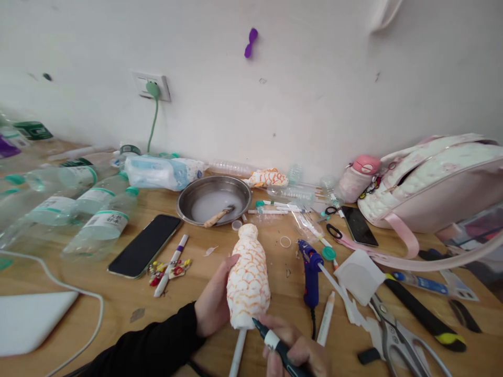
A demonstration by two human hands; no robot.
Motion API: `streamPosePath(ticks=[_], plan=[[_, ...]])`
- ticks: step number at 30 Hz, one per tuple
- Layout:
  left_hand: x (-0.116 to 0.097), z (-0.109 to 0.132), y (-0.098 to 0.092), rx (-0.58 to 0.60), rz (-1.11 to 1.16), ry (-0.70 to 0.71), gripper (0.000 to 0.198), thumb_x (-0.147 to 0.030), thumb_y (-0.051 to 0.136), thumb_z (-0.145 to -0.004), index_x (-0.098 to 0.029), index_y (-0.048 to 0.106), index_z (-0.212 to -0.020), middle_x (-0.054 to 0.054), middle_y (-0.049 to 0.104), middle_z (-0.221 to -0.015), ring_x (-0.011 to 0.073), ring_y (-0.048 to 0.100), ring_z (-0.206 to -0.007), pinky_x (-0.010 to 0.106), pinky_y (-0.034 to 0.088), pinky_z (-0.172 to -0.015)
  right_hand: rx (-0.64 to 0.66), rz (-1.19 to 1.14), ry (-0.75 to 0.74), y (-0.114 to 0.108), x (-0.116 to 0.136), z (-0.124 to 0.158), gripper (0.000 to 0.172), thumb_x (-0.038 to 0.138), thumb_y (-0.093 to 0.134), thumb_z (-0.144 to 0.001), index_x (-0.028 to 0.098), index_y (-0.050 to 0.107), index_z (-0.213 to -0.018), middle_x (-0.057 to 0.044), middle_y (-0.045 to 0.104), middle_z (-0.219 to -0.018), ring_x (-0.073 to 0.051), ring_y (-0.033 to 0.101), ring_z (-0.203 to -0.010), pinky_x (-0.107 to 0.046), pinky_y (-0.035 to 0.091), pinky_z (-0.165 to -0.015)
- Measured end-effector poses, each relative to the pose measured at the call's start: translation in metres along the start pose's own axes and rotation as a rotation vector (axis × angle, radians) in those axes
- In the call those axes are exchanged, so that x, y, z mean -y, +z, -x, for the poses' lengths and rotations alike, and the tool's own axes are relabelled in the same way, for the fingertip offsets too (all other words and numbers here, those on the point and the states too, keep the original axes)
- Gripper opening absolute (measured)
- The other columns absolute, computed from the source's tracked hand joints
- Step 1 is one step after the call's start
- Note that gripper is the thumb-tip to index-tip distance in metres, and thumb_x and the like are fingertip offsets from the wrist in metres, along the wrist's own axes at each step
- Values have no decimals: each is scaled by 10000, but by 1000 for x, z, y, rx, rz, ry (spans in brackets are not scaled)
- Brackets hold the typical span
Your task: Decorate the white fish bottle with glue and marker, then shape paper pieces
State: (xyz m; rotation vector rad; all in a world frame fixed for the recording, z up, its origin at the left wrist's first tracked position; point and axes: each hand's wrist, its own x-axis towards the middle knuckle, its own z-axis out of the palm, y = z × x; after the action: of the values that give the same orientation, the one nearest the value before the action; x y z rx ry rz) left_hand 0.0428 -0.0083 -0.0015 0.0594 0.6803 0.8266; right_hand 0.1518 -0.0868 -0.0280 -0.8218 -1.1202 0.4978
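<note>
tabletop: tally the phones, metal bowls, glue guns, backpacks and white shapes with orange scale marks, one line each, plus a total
Phones: 2
Metal bowl: 1
Glue gun: 1
Backpack: 1
White shapes with orange scale marks: 2
Total: 7

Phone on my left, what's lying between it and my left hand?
In the head view, a white and purple marker, red and yellow charms and a small translucent scrap lie between the phone and your left hand.
</note>
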Motion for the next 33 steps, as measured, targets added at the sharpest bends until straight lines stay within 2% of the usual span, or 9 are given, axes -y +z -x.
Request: streamPosePath(ticks=[3, 8, 10, 13, 16, 19, 25, 30, 33], plan=[[0, -2, -3, 40, -5, 5, 536, -361, 460, -833, -33, 433, -1256, 155, 721, -912, 298, 664, -868, 401, 456, -829, 38, 120, -83, -3, -4, -2, 225, 188, 514, -857, 210, 399, -665, -102, 721, -806, -140, 652, -449, -168, 459, -320], [1, -3, -5, 56, 0, 2, 534, -365, 418, -853, -12, 422, -1253, 169, 717, -903, 295, 665, -865, 405, 450, -836, 174, 159, -199, -9, -10, -9, 221, 179, 475, -864, 205, 400, -658, -85, 718, -743, -205, 706, -655, -219, 561, -443], [1, -3, -5, 49, -2, -6, 529, -366, 397, -861, -12, 417, -1253, 170, 717, -899, 292, 666, -860, 409, 448, -838, 155, 148, -215, -9, -13, -10, 205, 176, 472, -860, 206, 405, -670, -77, 719, -714, -212, 707, -660, -234, 570, -458], [1, -3, -5, 47, -9, -14, 522, -364, 393, -863, -19, 414, -1254, 166, 718, -899, 294, 665, -863, 415, 443, -841, 104, 143, -223, -5, -13, -8, 213, 188, 489, -849, 210, 399, -658, -80, 726, -728, -208, 704, -612, -210, 542, -393], [0, -3, -4, 33, -8, -12, 514, -354, 409, -856, -33, 414, -1257, 158, 718, -907, 296, 663, -869, 414, 441, -844, 32, 170, -127, 1, -9, -3, 251, 196, 493, -853, 208, 386, -625, -87, 727, -767, -199, 700, -586, -184, 498, -339], [0, -2, -3, 33, -4, -21, 508, -354, 419, -848, -38, 431, -1246, 154, 718, -906, 295, 665, -863, 410, 442, -843, -32, 186, -66, 4, -6, 0, 263, 238, 498, -861, 209, 386, -625, -82, 721, -738, -208, 701, -609, -228, 534, -398], [-1, -3, -4, 57, 8, -34, 499, -360, 404, -854, -28, 459, -1221, 159, 715, -901, 291, 664, -866, 400, 441, -843, 103, 150, -230, -4, -15, -5, 200, 202, 498, -849, 210, 427, -662, -39, 687, -596, -213, 703, -627, -203, 530, -379], [-1, -4, -6, 61, 10, -41, 511, -363, 424, -842, -31, 456, -1230, 156, 717, -900, 293, 660, -866, 395, 444, -833, 24, 163, -145, -1, -13, -3, 226, 222, 488, -866, 209, 411, -653, -43, 681, -608, -222, 703, -652, -252, 558, -436], [-1, -4, -5, 62, 12, -45, 515, -372, 416, -842, -30, 466, -1224, 160, 715, -900, 293, 662, -861, 392, 447, -826, 31, 158, -166, 1, -10, -2, 226, 219, 496, -862, 211, 407, -654, -42, 682, -628, -213, 701, -627, -245, 555, -429]])
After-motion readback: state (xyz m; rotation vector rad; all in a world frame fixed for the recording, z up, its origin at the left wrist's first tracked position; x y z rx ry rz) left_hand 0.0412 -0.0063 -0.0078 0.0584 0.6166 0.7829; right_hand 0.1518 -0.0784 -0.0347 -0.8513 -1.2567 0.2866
